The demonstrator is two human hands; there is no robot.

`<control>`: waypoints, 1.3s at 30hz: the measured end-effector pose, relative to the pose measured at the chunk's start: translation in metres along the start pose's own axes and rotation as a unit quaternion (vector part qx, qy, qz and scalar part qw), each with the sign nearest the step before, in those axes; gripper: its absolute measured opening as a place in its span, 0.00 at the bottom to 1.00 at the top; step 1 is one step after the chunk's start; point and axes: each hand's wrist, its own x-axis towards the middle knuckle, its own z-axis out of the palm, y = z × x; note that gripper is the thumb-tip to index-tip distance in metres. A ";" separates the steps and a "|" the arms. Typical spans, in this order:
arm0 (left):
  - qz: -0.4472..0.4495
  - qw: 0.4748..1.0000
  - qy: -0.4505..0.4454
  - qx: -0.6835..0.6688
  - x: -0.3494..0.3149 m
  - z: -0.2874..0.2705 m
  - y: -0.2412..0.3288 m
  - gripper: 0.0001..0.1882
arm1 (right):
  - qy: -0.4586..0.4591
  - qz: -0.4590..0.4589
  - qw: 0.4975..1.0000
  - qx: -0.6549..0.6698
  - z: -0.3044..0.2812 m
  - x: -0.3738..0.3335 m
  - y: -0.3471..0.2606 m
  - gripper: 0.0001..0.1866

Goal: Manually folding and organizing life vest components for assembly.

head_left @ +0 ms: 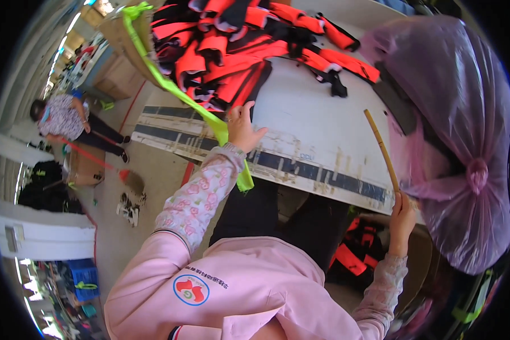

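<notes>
Long fingers of my left hand (pixel 245 129) reach the lower edge of a heap of orange-and-black fabric pieces (pixel 232 62); its thumb stands apart. A lime-green fabric strip (pixel 192 102) comes down from the far left, passes behind my left wrist and hangs over the near table edge. At the right end of that edge, my right hand (pixel 402 221) is closed around the lower end of a thin yellow stick (pixel 381 148) with dark marks, which tilts up and leftward over the table. What the left fingertips touch cannot be made out exactly.
The white table (pixel 306 119) has worn tape along its front. A knotted purple plastic bag (pixel 464 113) bulges at the right, beside a dark flat bar (pixel 395 102). More orange-and-black pieces (pixel 351 258) lie below the table. At left a person (pixel 73 119) holds a broom (pixel 131 180).
</notes>
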 end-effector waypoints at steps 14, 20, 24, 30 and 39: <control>-0.217 0.888 -0.009 -0.405 -0.010 0.037 0.037 0.08 | -0.145 -0.103 0.945 0.274 0.058 0.002 -0.136 0.26; -0.306 0.700 -0.133 -0.632 -0.075 -0.013 0.128 0.07 | -0.203 -0.144 0.909 0.334 0.069 -0.010 -0.186 0.36; -0.303 0.644 -0.237 -0.661 -0.113 -0.014 0.147 0.08 | -0.304 -0.037 0.862 0.405 0.075 -0.030 -0.146 0.37; -0.242 0.629 -0.360 -0.646 -0.123 -0.017 0.147 0.13 | -0.240 -0.089 0.893 0.370 0.075 -0.054 -0.127 0.25; -0.313 0.509 -0.238 -0.766 -0.027 -0.024 0.108 0.27 | -0.056 -0.279 0.930 0.234 0.019 -0.057 -0.182 0.28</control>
